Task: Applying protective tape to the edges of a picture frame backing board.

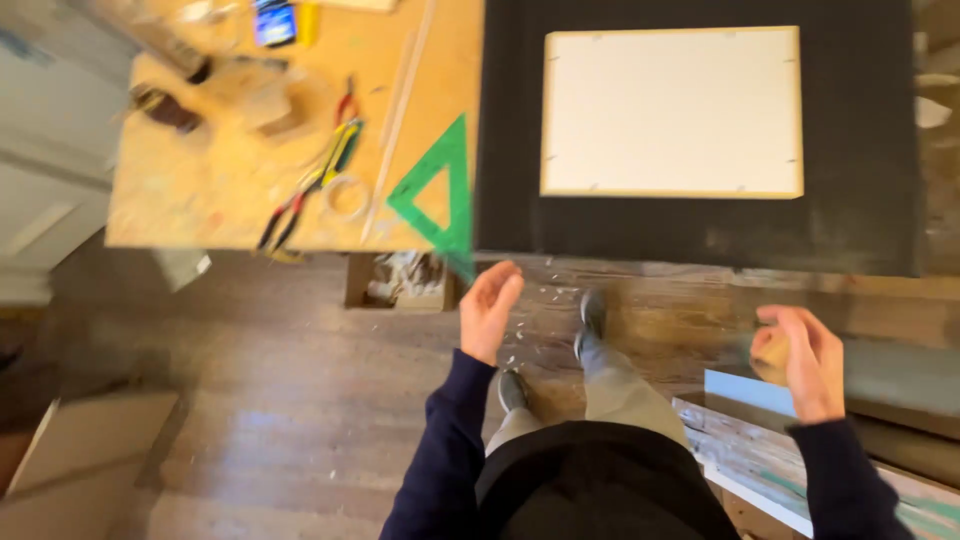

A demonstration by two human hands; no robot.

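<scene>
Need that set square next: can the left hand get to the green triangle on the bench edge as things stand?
Probably yes. The left hand is open and empty just below the green triangle, whose lower corner overhangs the bench edge; nothing lies between them.

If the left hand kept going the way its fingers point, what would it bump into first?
Probably the green triangle ruler: the left hand points up at its lower tip on the bench edge. Depth is unclear, so it may pass below.

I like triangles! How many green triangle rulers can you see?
1. The green triangle ruler lies on the wooden workbench, its corner over the edge, just above the left hand. Clutter may hide others.
</scene>
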